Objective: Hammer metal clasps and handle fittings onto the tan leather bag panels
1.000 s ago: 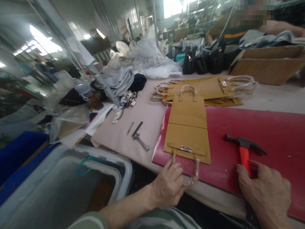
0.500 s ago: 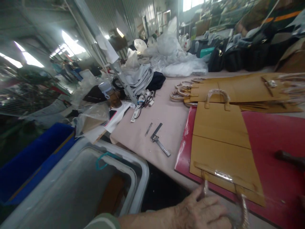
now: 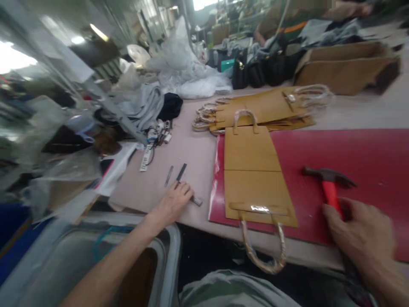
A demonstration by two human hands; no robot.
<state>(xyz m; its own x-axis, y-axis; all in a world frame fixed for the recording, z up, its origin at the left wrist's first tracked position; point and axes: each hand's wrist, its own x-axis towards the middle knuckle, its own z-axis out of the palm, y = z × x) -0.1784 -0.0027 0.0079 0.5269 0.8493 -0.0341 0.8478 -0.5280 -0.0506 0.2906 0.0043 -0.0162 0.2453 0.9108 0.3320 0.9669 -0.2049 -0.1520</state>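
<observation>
My right hand (image 3: 364,228) is wrapped round the red handle of a claw hammer (image 3: 329,177), its head over the red board (image 3: 319,149). At the left, my left hand (image 3: 179,196) is closed over the middle of a metal caliper (image 3: 182,172); both ends show past the fingers. Between my hands lies a flat tan leather bag piece (image 3: 252,183) with a crease across it. One plastic-wrapped handle points away from me, and the other (image 3: 249,251) hangs past the table's front edge.
Stacked tan bag pieces (image 3: 252,106) lie behind. A thin pen-like tool (image 3: 169,176) is beside the caliper. A grey bin (image 3: 174,256) stands below left. Farther back are plastic bags (image 3: 179,64), black bags (image 3: 255,72), a cardboard box (image 3: 335,76) and another person's arm (image 3: 348,9).
My left hand has left the near bag handle and moved onto the caliper. My right hand has come into view gripping the hammer. The view has swung right.
</observation>
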